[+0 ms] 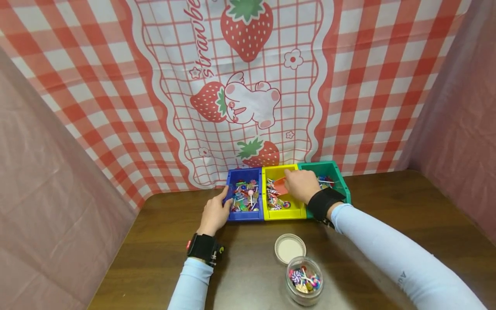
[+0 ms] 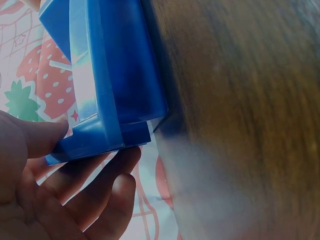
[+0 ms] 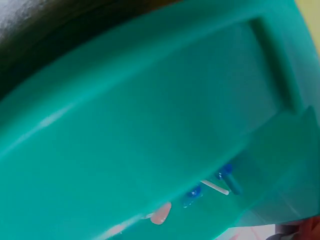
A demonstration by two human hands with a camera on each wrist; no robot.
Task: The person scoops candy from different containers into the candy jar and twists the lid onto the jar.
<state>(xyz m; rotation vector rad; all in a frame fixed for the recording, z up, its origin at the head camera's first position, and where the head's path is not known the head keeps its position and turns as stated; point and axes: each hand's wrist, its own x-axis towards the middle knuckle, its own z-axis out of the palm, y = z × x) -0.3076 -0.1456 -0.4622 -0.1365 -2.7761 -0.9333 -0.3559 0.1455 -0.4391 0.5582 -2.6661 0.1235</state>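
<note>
My left hand (image 1: 215, 214) holds the left wall of the blue bin (image 1: 245, 215); in the left wrist view the thumb lies on the inner side of its rim (image 2: 107, 100) and the fingers are outside. Inside that bin are small charms shaped like lollipops and sweets (image 1: 248, 196). Over the yellow bin (image 1: 284, 214), my right hand (image 1: 303, 185) pinches a flat orange scoop (image 1: 280, 187), partly hidden by the fingers. The scoop is among striped candy charms (image 1: 276, 202). A green bin (image 3: 125, 115) under the right wrist holds a few more charms.
Nearer me on the brown table (image 1: 166, 267) stands an open glass jar (image 1: 305, 297) with candy charms in it. Its round lid (image 1: 290, 249) lies just behind the jar. A strawberry-print checked cloth (image 1: 248, 142) hangs behind the bins.
</note>
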